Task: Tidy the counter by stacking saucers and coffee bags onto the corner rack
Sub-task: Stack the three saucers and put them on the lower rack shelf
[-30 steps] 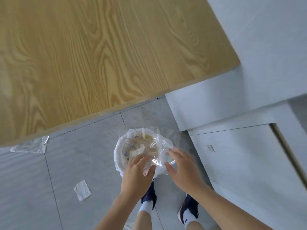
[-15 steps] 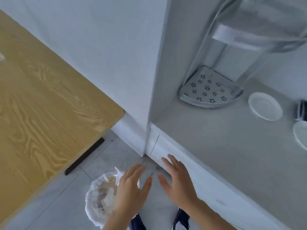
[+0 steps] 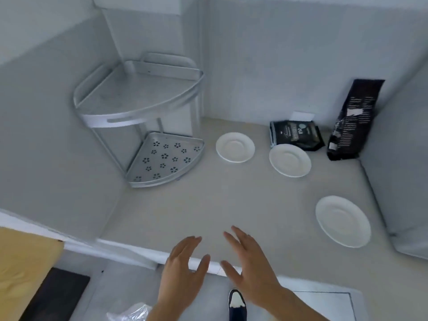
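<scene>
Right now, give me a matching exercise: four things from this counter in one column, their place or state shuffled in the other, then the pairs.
1. corner rack
2. tall coffee bag
3. flat coffee bag
4. nearest saucer

A. lying flat by the back wall
B. closest to the right hand
C. both shelves bare
D. upright in the right corner

Pairs: 1-C, 2-D, 3-A, 4-B

No sleeves are worn: both forearms are bare to the frame edge. At 6 o'clock, one dark slip-on shoe with a white sock is seen.
</scene>
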